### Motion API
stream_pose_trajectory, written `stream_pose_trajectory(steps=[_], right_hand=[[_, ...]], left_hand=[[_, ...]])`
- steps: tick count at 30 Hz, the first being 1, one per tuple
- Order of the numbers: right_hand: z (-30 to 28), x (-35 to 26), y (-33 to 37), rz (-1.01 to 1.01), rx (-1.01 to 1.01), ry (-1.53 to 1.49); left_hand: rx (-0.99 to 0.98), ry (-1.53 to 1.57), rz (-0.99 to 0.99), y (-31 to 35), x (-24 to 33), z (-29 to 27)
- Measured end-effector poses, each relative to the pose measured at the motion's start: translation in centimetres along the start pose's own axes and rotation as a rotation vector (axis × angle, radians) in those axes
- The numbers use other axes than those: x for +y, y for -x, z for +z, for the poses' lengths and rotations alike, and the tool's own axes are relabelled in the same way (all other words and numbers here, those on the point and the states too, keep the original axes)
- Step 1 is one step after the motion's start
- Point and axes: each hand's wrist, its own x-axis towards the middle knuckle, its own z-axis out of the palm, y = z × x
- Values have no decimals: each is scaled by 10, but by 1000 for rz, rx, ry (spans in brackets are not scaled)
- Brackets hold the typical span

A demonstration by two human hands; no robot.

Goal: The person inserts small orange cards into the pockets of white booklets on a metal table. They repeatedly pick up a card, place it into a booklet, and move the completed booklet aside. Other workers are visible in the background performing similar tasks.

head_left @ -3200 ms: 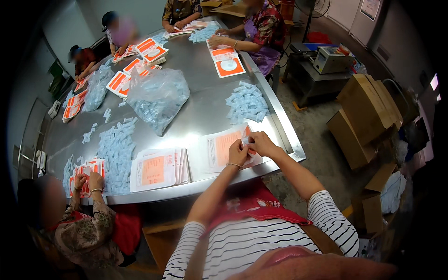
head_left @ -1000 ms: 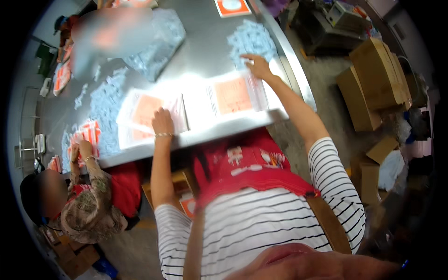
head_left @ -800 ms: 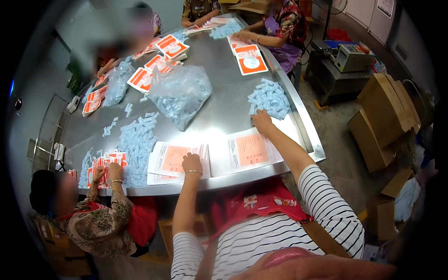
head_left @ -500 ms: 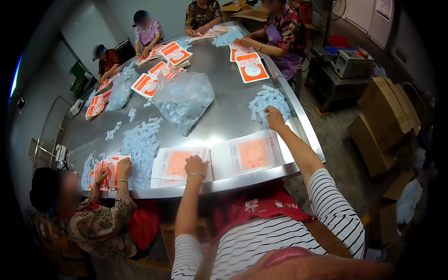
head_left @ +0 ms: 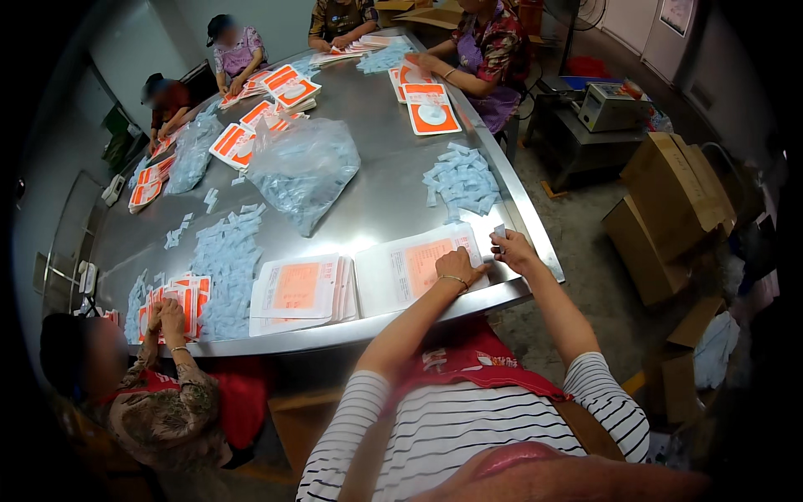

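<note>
My right hand [head_left: 514,253] pinches a small light blue sachet [head_left: 499,230] over the table's front right edge. Beside it, my left hand [head_left: 458,266] rests on the right part of a flat white pouch [head_left: 381,272] with an orange printed panel, its thumb and fingers apart. To the left of that pouch lies a stack of similar white and orange pouches [head_left: 294,289], slightly fanned at its right side. Beyond my right hand sits a loose pile of light blue sachets [head_left: 462,180].
A clear bag of blue sachets [head_left: 305,171] stands mid-table, near a long sachet heap [head_left: 224,268]. At my left a co-worker [head_left: 167,402] handles orange pouches; several others work along the far edges. Cardboard boxes [head_left: 669,217] stand on the floor at right.
My left hand has moved right from the pouch stack onto the right-hand pouch. My right hand has drawn back from the sachet pile toward me with a sachet. The view has shifted slightly.
</note>
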Motion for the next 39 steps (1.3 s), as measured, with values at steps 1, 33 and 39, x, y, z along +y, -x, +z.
stream_pose_trajectory(steps=[1,33,39], right_hand=[[2,2,4,-22,21,124],[31,13,-6,-191,-55,771],[61,6,16,-688,141,1051]], left_hand=[[-13,-48,3,-4,1,4],[-55,1190,56,13,-52,2],[271,742,207,-2,-62,30]])
